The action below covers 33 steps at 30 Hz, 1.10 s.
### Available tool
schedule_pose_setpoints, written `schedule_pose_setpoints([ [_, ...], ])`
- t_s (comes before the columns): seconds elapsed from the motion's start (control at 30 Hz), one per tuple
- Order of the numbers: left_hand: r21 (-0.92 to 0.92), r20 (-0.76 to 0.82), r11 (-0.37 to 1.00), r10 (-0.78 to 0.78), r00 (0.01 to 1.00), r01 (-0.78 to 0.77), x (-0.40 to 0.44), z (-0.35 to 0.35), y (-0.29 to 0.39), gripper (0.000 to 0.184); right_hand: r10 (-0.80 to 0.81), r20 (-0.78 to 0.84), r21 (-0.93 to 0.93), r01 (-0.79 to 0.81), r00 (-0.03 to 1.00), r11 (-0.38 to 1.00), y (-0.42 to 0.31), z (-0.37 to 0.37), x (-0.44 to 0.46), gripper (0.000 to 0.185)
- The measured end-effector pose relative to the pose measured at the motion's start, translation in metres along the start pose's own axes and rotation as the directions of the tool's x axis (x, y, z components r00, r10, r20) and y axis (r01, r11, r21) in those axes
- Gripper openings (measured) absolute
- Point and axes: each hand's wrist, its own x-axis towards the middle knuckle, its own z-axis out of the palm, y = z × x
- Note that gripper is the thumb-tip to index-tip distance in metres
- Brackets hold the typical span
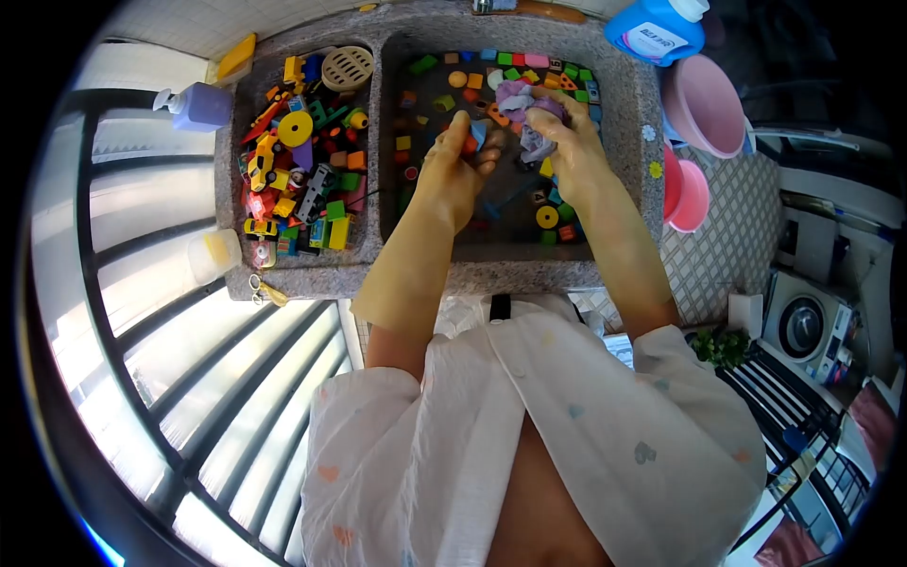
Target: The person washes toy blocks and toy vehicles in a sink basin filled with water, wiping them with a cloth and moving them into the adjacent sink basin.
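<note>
Over the large basin of a stone sink [463, 277], my left hand [458, 165] is closed round a small orange and blue toy [475, 138]. My right hand [570, 142] grips a wet, crumpled purple cloth [537, 144], just right of the toy. Dark water fills the basin below both hands. Small coloured blocks lie along its back and right edges, among them a yellow round piece [547, 217] near my right forearm. My left fingertips partly hide the toy.
The left basin holds piled toys, including a yellow disc [295, 128] and a beige slotted oval [348, 68]. A purple soap bottle [200, 106] stands left, a blue detergent bottle [657, 33] back right. Pink basins [707, 106] are on the right; a washing machine [803, 321] is farther off.
</note>
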Motion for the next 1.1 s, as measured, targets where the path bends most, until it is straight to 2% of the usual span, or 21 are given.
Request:
schedule_pose_setpoints([
  [0.03, -0.001, 0.0, 1.0, 0.005, 1.0, -0.005, -0.003, 0.003, 0.003, 0.03, -0.019, 0.008, 0.051, 0.019, 1.0, 0.999, 0.0, 0.002, -0.001, 0.053],
  [0.13, -0.187, -0.067, 0.982, -0.026, 0.997, 0.014, -0.019, 0.011, 0.007, 0.03, -0.081, 0.042, 0.115, 0.076, 0.996, 0.99, 0.005, 0.006, 0.001, 0.051],
  [0.17, 0.484, 0.029, 0.835, 0.286, 0.958, -0.263, -0.029, 0.011, 0.008, 0.041, -0.127, 0.066, 0.131, 0.117, 0.99, 0.984, 0.006, 0.007, 0.003, 0.05],
  [0.2, 0.877, 0.294, 0.229, 0.441, 0.848, -0.423, -0.034, 0.01, 0.008, 0.055, -0.128, 0.069, 0.129, 0.118, 0.989, 0.985, 0.005, 0.01, 0.002, 0.05],
  [0.23, 0.875, 0.294, 0.231, 0.444, 0.846, -0.425, -0.024, 0.004, 0.003, 0.055, -0.123, 0.086, 0.125, 0.112, 0.989, 0.986, 0.002, 0.013, 0.001, 0.047],
  [0.27, 0.722, 0.238, 0.518, 0.436, 0.868, -0.458, -0.006, -0.007, -0.007, 0.057, -0.116, 0.103, 0.12, 0.103, 0.988, 0.987, 0.002, 0.016, -0.001, 0.044],
  [0.33, 0.488, 0.191, 0.748, 0.411, 0.891, -0.449, -0.009, 0.0, -0.005, 0.058, -0.126, 0.142, 0.165, 0.102, 0.982, 0.981, 0.008, 0.018, 0.003, 0.04],
  [0.37, 0.33, 0.103, 0.871, 0.351, 0.931, -0.365, -0.01, 0.003, -0.002, 0.043, -0.14, 0.18, 0.213, 0.101, 0.974, 0.972, 0.011, 0.018, 0.005, 0.036],
  [0.4, 0.243, 0.063, 0.916, 0.313, 0.948, -0.319, -0.008, 0.002, -0.002, 0.036, -0.139, 0.184, 0.211, 0.099, 0.973, 0.972, 0.013, 0.018, 0.005, 0.036],
  [0.43, 0.149, 0.023, 0.95, 0.274, 0.961, -0.275, -0.006, 0.002, -0.003, 0.028, -0.211, 0.247, 0.053, 0.204, 0.946, 0.978, 0.014, 0.018, 0.004, 0.034],
  [0.47, 0.266, 0.107, 0.879, 0.381, 0.918, -0.396, 0.009, -0.01, -0.012, 0.027, -0.266, 0.317, -0.1, 0.311, 0.91, 0.945, 0.016, 0.017, 0.002, 0.031],
  [0.5, 0.32, 0.158, 0.832, 0.425, 0.891, -0.454, 0.006, -0.007, -0.011, 0.026, -0.379, 0.445, -0.403, 0.56, 0.811, 0.724, 0.011, 0.02, -0.002, 0.035],
  [0.53, 0.366, 0.208, 0.777, 0.468, 0.859, -0.512, 0.004, -0.003, -0.009, 0.026, -0.381, 0.445, -0.404, 0.561, 0.811, 0.723, 0.006, 0.023, -0.006, 0.035],
  [0.6, 0.212, 0.141, 0.892, 0.377, 0.916, -0.4, -0.005, 0.002, -0.008, 0.027, -0.266, 0.296, -0.703, 0.398, 0.917, 0.589, 0.0, 0.027, -0.012, 0.042],
  [0.63, 0.158, 0.122, 0.92, 0.343, 0.931, -0.359, -0.007, 0.005, -0.006, 0.028, -0.36, 0.338, -0.758, 0.478, 0.87, 0.444, 0.006, 0.022, -0.005, 0.047],
  [0.67, 0.226, 0.167, 0.89, 0.366, 0.916, -0.397, -0.009, 0.004, -0.008, 0.028, -0.354, 0.333, -0.76, 0.471, 0.874, 0.448, 0.005, 0.018, -0.003, 0.047],
  [0.73, 0.29, 0.22, 0.85, 0.388, 0.895, -0.44, -0.008, 0.009, -0.006, 0.029, -0.196, 0.292, -0.787, 0.352, 0.936, 0.508, -0.006, 0.015, 0.006, 0.048],
  [0.8, 0.027, 0.11, 0.983, 0.179, 0.978, -0.182, -0.008, 0.015, -0.006, 0.029, -0.216, 0.289, -0.819, 0.357, 0.933, 0.448, -0.005, 0.013, 0.007, 0.05],
  [0.9, 0.057, 0.187, 0.986, 0.144, 0.972, -0.157, -0.006, 0.02, -0.012, 0.034, -0.227, -0.055, -0.952, 0.017, 0.972, 0.304, -0.018, 0.033, 0.007, 0.055],
  [1.03, 0.082, 0.214, 0.976, 0.178, 0.96, -0.199, -0.005, 0.023, -0.014, 0.031, -0.242, -0.092, -0.94, -0.004, 0.966, 0.341, -0.013, 0.03, 0.011, 0.056],
  [1.1, 0.196, 0.151, 0.946, 0.232, 0.961, -0.26, -0.004, 0.021, -0.01, 0.026, -0.115, 0.048, -0.577, 0.121, 0.992, 0.808, -0.013, 0.019, 0.009, 0.051],
])
